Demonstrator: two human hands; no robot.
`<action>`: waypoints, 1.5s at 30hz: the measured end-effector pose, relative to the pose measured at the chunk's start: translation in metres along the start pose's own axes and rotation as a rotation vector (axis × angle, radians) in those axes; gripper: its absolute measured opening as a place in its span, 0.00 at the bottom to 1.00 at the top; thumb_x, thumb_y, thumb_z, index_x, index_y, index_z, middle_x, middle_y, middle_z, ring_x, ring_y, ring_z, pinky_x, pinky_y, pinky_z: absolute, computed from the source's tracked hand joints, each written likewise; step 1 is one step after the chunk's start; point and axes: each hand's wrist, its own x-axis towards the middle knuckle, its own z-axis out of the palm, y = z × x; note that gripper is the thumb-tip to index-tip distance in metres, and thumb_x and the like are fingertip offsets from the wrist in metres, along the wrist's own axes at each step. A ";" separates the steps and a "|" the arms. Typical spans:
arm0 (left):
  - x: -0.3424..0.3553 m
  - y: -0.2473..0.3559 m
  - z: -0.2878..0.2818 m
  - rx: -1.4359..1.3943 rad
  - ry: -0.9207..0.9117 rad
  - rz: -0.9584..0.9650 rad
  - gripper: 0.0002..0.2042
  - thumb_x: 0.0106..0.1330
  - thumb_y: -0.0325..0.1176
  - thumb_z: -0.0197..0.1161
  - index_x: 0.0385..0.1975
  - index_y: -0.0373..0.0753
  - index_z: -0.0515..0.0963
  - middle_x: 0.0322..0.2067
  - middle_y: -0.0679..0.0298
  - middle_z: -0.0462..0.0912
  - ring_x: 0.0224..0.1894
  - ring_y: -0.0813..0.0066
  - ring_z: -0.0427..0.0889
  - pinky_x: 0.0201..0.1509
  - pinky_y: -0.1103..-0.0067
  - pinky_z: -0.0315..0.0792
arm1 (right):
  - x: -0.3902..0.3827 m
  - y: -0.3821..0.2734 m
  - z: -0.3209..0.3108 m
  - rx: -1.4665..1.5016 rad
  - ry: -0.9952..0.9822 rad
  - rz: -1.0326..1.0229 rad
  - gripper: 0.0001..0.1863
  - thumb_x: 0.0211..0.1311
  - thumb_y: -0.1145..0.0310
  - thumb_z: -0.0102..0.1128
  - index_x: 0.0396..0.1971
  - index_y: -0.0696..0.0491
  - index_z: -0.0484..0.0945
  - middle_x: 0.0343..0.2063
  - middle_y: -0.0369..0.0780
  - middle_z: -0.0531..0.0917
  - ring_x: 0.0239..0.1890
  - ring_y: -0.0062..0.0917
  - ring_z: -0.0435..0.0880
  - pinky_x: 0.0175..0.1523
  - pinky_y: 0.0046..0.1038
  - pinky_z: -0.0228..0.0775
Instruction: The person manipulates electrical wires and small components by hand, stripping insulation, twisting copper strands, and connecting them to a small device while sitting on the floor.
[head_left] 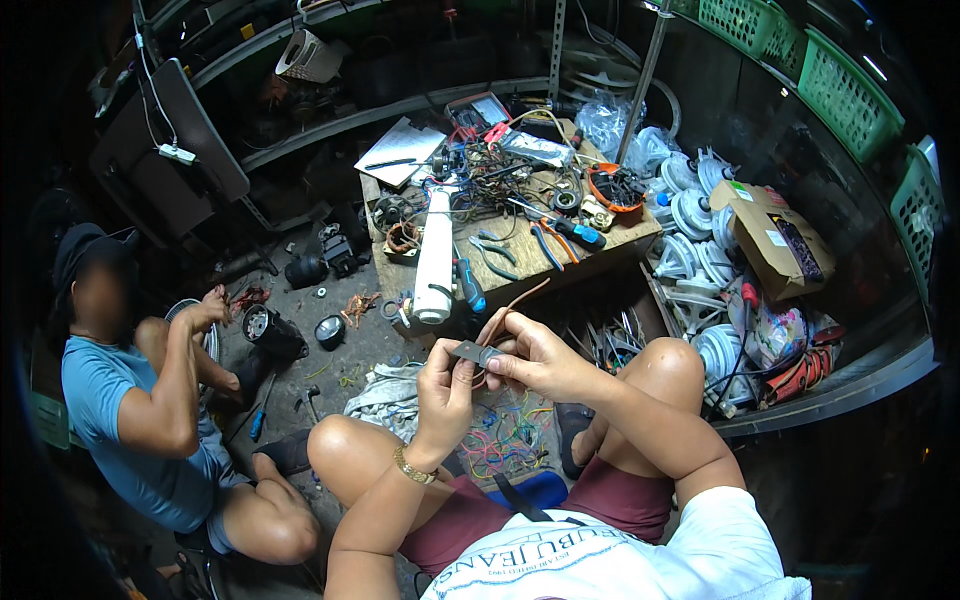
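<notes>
- We hold a dark flat piece (472,351) in front of us, near the worktop (628,236).
- Our left hand (446,388) pinches one end; our right hand (530,356) pinches the other.
- A brown cord (525,294) passes our right hand.

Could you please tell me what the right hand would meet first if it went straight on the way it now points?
The right hand would probably meet the left hand, just beyond the small dark flat piece between them, though depth is uncertain.
</notes>
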 end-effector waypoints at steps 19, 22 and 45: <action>0.004 0.014 -0.008 0.398 0.011 0.139 0.02 0.60 0.23 0.57 0.28 0.32 0.76 0.17 0.67 0.73 0.18 0.86 0.67 0.21 0.85 0.60 | -0.001 -0.003 -0.015 0.103 0.012 0.008 0.12 0.62 0.67 0.57 0.41 0.55 0.68 0.21 0.36 0.78 0.18 0.12 0.73 0.20 0.13 0.62; 0.006 0.016 -0.006 0.406 0.010 0.184 0.02 0.59 0.23 0.57 0.28 0.31 0.76 0.17 0.66 0.74 0.18 0.85 0.68 0.21 0.85 0.60 | -0.001 -0.004 -0.016 0.128 0.008 -0.007 0.12 0.62 0.67 0.57 0.41 0.55 0.69 0.20 0.36 0.78 0.16 0.12 0.71 0.20 0.13 0.60; 0.001 0.023 -0.011 0.276 -0.091 0.053 0.04 0.62 0.25 0.56 0.29 0.30 0.75 0.21 0.68 0.74 0.22 0.89 0.66 0.23 0.88 0.58 | -0.001 -0.009 -0.027 0.256 0.105 -0.073 0.14 0.60 0.69 0.59 0.43 0.55 0.69 0.27 0.35 0.77 0.27 0.15 0.79 0.24 0.15 0.70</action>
